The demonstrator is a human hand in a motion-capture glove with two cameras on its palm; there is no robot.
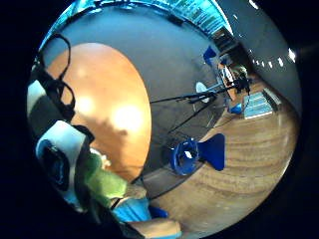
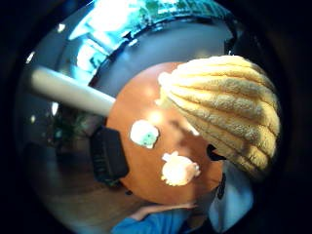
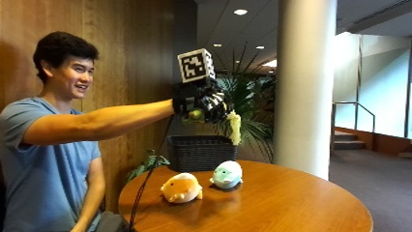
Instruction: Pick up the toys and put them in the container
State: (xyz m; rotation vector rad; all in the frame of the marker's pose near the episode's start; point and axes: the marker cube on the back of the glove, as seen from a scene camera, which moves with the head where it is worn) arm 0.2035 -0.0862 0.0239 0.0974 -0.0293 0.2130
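In the outside view my gloved right hand [image 3: 199, 104] is raised high above the table and grips a yellow and green plush toy [image 3: 234, 126], whose yellow end hangs below the fingers. That ribbed yellow plush [image 2: 229, 107] fills much of the thumb side view, and its green part [image 1: 102, 181] shows beside the palm in the little finger side view. Below and behind the hand stands a black woven basket [image 3: 201, 152], at the table's far edge. An orange plush toy [image 3: 182, 188] and a pale green and white plush toy [image 3: 227, 174] sit on the round wooden table [image 3: 289, 203].
A thick white pillar [image 3: 306, 82] rises behind the table, with a leafy plant [image 3: 251, 101] between it and the basket. The wood-panelled wall is on the person's side. A blue chair [image 1: 197, 152] stands on the floor beyond the table.
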